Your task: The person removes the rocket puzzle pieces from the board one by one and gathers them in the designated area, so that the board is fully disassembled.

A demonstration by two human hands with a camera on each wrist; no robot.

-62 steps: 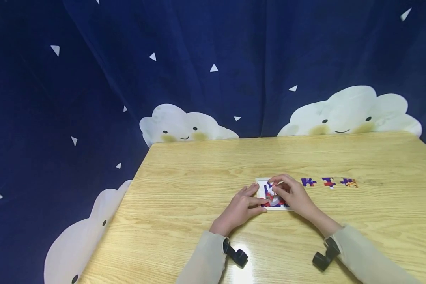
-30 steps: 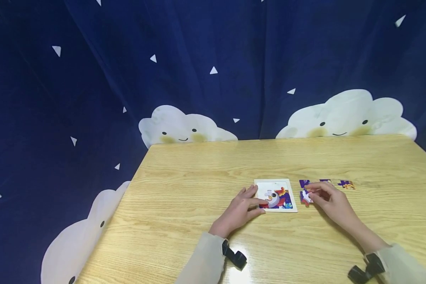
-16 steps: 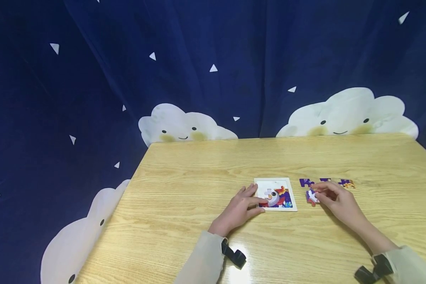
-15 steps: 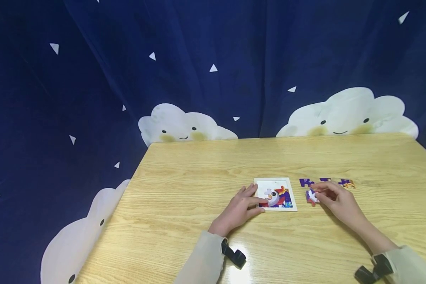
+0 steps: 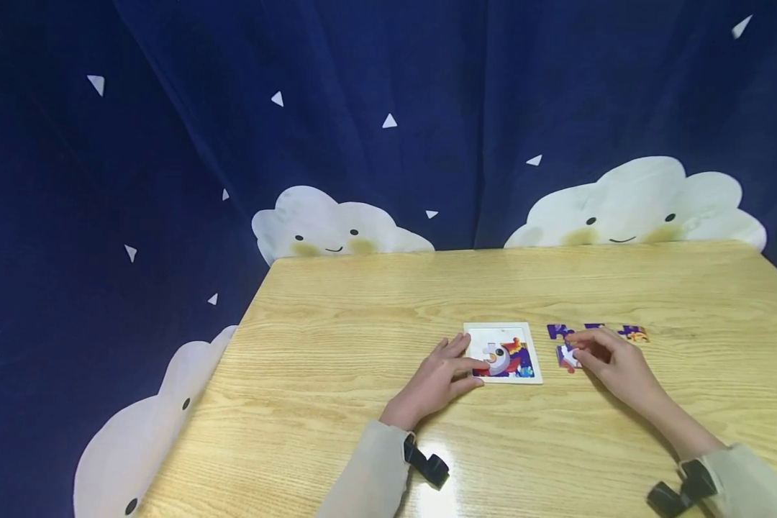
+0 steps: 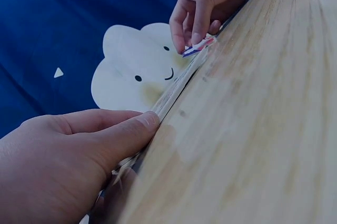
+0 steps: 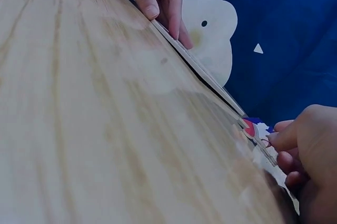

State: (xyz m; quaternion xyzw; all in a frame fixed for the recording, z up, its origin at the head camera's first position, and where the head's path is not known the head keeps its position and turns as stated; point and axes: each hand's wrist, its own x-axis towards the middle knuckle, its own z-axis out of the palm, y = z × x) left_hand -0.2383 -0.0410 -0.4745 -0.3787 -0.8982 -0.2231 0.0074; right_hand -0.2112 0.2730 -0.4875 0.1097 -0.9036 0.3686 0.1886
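My left hand (image 5: 435, 381) rests on the left side of a white-rimmed puzzle tray (image 5: 535, 358), its fingers reaching over the rim onto the partly filled bird picture. To the right of the tray, my right hand (image 5: 616, 365) pinches a purple, white and red jigsaw piece (image 5: 568, 356) between thumb and fingers. The right wrist view shows this piece (image 7: 251, 128) low, close to the tabletop; whether it touches the table I cannot tell. The left part and top of the tray show white backing, while coloured pieces fill the middle and lower right.
Behind my right hand, loose jigsaw pieces lie in a row: a purple one (image 5: 559, 332), another partly hidden piece (image 5: 593, 326) and a purple-orange one (image 5: 636, 333). The wooden table (image 5: 337, 324) ends at a dark blue curtain (image 5: 362, 86) with cloud shapes.
Around two seconds ago my right hand was over the tray; it has since moved right, now holding the jigsaw piece beside the tray. My left hand has stayed on the tray.
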